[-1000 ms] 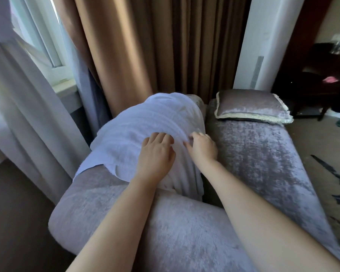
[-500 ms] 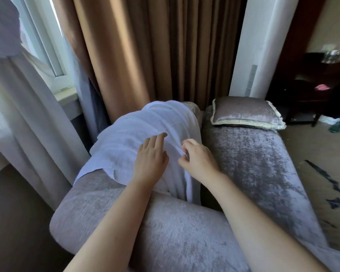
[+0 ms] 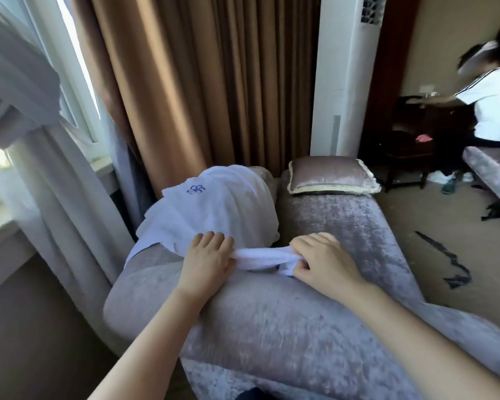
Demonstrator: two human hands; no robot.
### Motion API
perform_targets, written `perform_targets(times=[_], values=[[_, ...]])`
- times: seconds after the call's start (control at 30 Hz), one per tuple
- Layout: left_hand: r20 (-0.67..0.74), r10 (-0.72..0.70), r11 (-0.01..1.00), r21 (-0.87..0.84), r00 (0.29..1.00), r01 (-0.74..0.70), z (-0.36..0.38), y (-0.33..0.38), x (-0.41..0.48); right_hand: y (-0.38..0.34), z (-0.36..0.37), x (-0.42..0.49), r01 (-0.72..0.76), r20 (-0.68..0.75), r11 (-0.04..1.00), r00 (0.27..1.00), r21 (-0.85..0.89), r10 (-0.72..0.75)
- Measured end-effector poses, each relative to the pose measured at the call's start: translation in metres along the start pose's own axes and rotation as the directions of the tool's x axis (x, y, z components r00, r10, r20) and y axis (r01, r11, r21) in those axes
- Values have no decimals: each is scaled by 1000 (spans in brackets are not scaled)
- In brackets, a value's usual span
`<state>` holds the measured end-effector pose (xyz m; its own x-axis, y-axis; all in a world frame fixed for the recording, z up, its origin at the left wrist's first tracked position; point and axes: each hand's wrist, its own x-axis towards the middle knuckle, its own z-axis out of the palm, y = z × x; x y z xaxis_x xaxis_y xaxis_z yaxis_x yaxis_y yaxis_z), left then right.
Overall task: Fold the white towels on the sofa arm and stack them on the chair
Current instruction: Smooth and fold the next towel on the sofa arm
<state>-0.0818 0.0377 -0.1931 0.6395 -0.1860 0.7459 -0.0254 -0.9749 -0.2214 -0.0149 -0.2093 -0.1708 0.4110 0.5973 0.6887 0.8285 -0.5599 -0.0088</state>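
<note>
A grey velvet sofa (image 3: 344,235) fills the lower view, its rounded arm (image 3: 257,321) running up from the bottom edge toward the window. Behind it hangs a brown curtain (image 3: 199,82), with a pale sheer (image 3: 41,145) to the left and a tall white unit (image 3: 347,82) to the right. A white towel (image 3: 214,209) lies draped over the far part of the arm, spilling down both sides. Its near edge is drawn into a bunched strip stretched between the two hands. A cushion (image 3: 332,176) with pale trim lies at the far end of the seat. At the far right a person (image 3: 491,105) in a white shirt is bent toward dark furniture, blurred. The left hand (image 3: 207,262) lies palm down on the towel's near edge, fingers fairly straight, pressing it to the arm. The right hand (image 3: 324,261) is curled, gripping the strip's other end just above the seat. A small blue emblem (image 3: 196,189) shows near the towel's far left corner.
</note>
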Motion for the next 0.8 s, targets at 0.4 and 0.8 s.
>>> perform_targets(times=[0.4,0.8], values=[[183,300,926,-291,936,-240,-84,52,-80,-64,-64,-69,216,-191,974,961,74,-199],[197,73,965,-262,978,-20,-81,41,-5,-27,-67,-70,-194,29,971,981,140,192]])
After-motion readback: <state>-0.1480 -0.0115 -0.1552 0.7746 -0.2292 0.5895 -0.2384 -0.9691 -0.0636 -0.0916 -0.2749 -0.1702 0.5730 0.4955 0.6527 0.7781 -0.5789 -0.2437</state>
